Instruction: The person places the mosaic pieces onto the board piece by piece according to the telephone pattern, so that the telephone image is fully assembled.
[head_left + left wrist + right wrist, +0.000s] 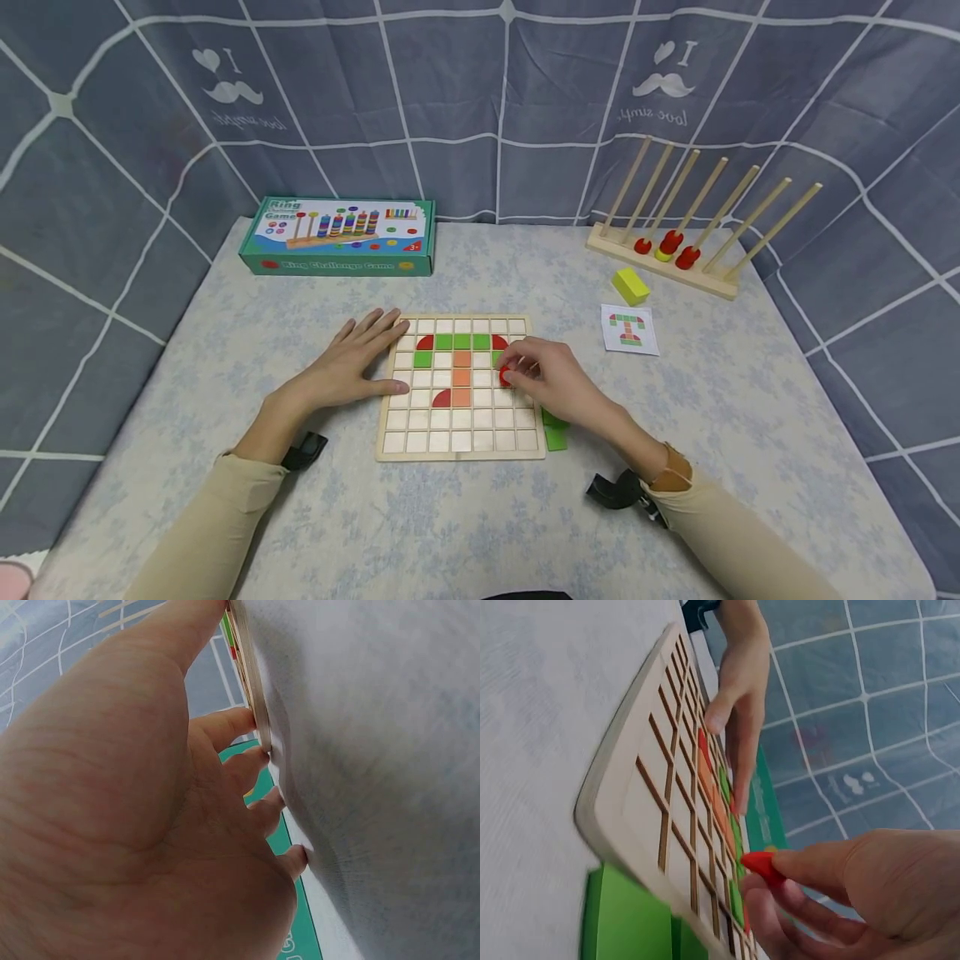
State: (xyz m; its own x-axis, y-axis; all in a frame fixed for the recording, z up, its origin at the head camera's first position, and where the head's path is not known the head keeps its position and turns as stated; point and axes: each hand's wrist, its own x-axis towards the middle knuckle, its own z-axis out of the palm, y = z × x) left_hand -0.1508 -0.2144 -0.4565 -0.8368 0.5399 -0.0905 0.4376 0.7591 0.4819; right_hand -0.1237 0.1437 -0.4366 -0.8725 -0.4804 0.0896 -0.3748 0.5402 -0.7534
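A wooden grid board point(427, 440) lies on the table with red, green and orange tiles in its cells. The left hand point(347, 367) rests with spread fingers on the board's left edge; in the left wrist view that hand point(150, 795) has its fingertips at the board's side. Above the board's right part, the right hand point(558, 379) pinches a red piece point(505, 377). The right wrist view shows the red piece point(763, 866) between thumb and fingers of the right hand point(855, 892). Green tiles point(556, 437) lie beside the board, partly under the right hand.
A pattern card point(630, 330) and a yellow block point(631, 286) lie right of the board. Behind them stands a wooden rack point(660, 265) with upright rods and a few red and yellow rings. A green game box point(337, 237) is at the back left.
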